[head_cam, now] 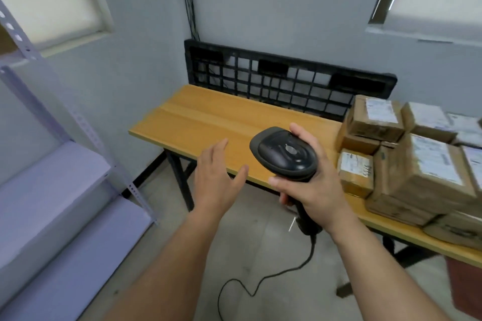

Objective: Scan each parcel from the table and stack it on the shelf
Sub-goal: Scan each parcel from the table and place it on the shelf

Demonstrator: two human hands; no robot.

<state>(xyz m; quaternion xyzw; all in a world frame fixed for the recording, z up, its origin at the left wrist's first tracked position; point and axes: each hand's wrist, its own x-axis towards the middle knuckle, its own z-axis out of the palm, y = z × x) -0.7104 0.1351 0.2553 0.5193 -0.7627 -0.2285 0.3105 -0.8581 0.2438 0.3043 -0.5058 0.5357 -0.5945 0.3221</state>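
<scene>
Fingers [277, 181] of the right hand [318, 190] are wrapped round the black plastic handheld barcode scanner [284, 155], thumb along its far side, with the rounded head tilted up towards the camera. The fingers of the left hand [216, 174] are straight and slightly spread, holding nothing, and hover just left of the scanner over the table's near edge.

The brown cardboard parcels [427, 164] lie in a loose pile at the right end of the yellow wooden table [208, 117], some stacked on others. Neither hand touches them. As I judge it, the task is at or near its start: the scanner is in hand, but no parcel has been picked up or brought under it. All the scanning and stacking that the view shows is yet to do.

The parcels are taped boxes of mixed sizes, most with a white printed label on the upper face. A small one [356, 172] sits nearest the scanner, with handwriting on its label. The print is too blurred to read.

The pale lilac metal shelf [52, 190] stands at the left, well apart from the pile. The boards in view carry no parcels, though its upper levels are cut off. The scanner's black cable [260, 281] trails to the floor, and a black plastic grid pallet [287, 78] leans on the wall behind the table.
</scene>
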